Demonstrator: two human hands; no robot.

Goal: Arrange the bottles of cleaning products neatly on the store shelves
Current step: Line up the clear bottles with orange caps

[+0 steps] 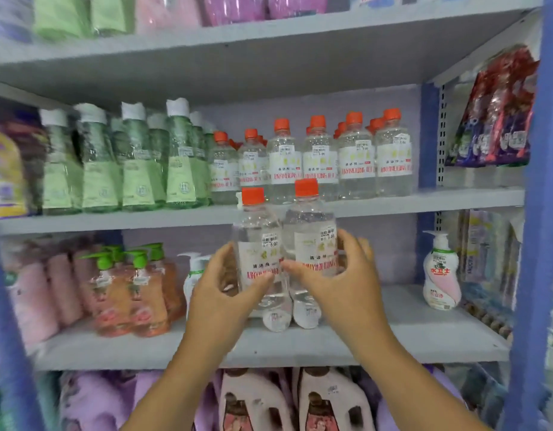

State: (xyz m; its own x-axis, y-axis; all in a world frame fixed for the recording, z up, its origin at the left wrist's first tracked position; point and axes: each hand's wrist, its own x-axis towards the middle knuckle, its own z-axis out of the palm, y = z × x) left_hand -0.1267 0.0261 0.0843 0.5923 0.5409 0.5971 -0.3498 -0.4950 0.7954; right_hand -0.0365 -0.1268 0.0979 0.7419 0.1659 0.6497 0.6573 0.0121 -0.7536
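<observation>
Two clear bottles with orange caps and white labels are held up side by side in front of the shelves. My left hand [225, 284] grips the left clear bottle [258, 241]. My right hand [340, 275] grips the right clear bottle [311, 234]. Both bottles are upright, touching each other, with their caps level with the edge of the middle shelf [424, 202]. On that shelf stands a row of the same orange-capped bottles [318, 160]. Part of the lower shelf [331, 343] behind the held bottles is hidden.
Green bottles with white caps [135, 163] fill the middle shelf's left side. On the lower shelf stand orange pump bottles [135, 293], pink packs [41, 293] and a white pump bottle [440, 272]. A blue upright post [536, 244] stands at the right. Pink jugs [328, 402] sit below.
</observation>
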